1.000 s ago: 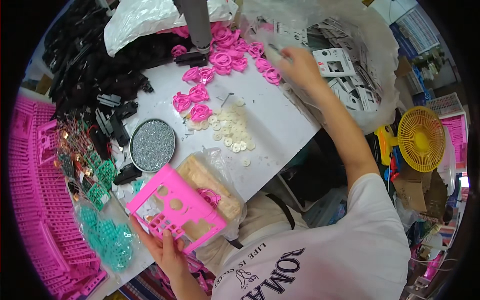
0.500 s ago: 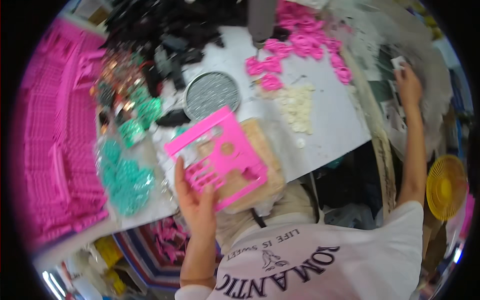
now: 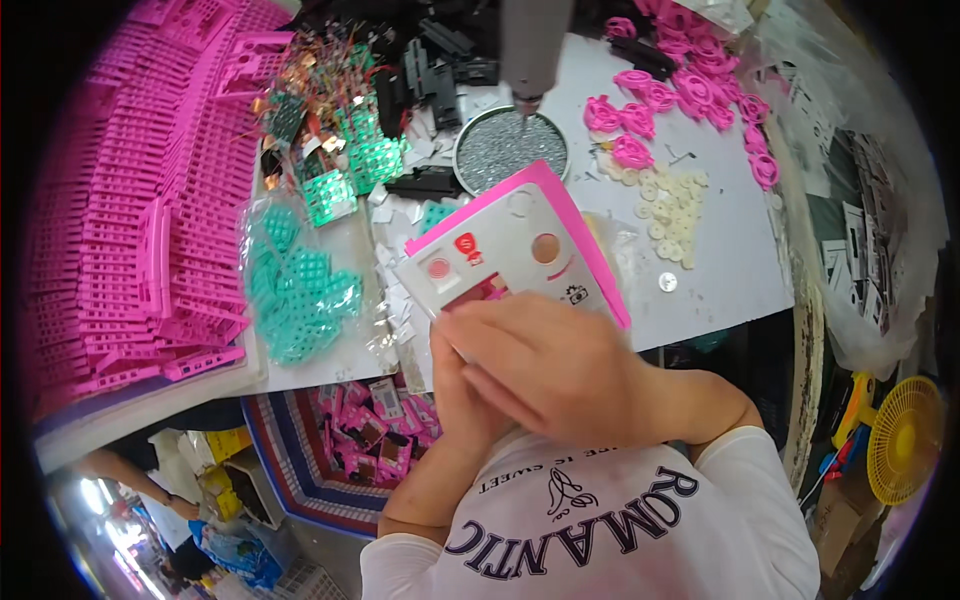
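A pink plastic panel (image 3: 585,230) is held tilted in front of my body. Over its face lies a white printed sheet (image 3: 505,235) with cut-outs and small red and black pictures. My left hand (image 3: 462,400) grips the panel's lower left side, its fingers partly hidden. Across the near part of the sheet lies my right hand (image 3: 550,365), slightly blurred, with fingers drawn together at the sheet's near left edge. Just beyond the panel stands a round tin of small screws (image 3: 512,150); above it hangs a grey powered screwdriver (image 3: 535,50).
Stacked pink panels (image 3: 180,190) fill the left side. Nearby lie green circuit boards (image 3: 330,195) and bagged teal keypads (image 3: 300,290). Pink parts (image 3: 690,85) and cream discs (image 3: 672,210) are on the right. A striped bin (image 3: 300,480) stands below; a yellow fan (image 3: 905,440) is far right.
My right hand has come from the sheet pile at the far right to the panel. A white printed sheet now covers the panel's face. The view has shifted.
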`<state>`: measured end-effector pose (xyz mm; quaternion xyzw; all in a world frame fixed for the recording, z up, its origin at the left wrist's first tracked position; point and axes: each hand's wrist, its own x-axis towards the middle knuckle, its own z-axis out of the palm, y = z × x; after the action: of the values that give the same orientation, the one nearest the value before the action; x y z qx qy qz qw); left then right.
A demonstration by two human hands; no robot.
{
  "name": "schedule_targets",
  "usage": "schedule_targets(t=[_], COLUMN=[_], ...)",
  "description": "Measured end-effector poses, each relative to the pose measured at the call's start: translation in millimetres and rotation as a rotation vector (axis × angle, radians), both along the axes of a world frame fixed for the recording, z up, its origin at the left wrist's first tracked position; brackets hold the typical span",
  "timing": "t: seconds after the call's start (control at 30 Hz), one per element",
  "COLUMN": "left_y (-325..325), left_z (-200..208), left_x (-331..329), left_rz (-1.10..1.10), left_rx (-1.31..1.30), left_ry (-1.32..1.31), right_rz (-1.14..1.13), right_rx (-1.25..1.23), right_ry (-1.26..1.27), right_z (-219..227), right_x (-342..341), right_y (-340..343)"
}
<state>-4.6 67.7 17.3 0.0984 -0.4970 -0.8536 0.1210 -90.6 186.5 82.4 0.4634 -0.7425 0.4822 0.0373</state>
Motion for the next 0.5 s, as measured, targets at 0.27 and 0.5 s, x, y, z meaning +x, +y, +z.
schedule_targets(t=[0.27,0.5], left_y=[-33.7,-33.3], left_z=[-9.8,-2.1], left_x=[12.4,-9.9], left_rz=[0.066,0.375], left_rx=[0.057,-0.796], left_ry=[-0.098,-0.005], right_rz=[0.08,0.062], right_rx=[-0.26,-0.453], right_ry=[-0.951,-1.04], right_z=[-54.9,-61.4], right_x=[-34.9,-6.7], right_y=[29.9,1.2])
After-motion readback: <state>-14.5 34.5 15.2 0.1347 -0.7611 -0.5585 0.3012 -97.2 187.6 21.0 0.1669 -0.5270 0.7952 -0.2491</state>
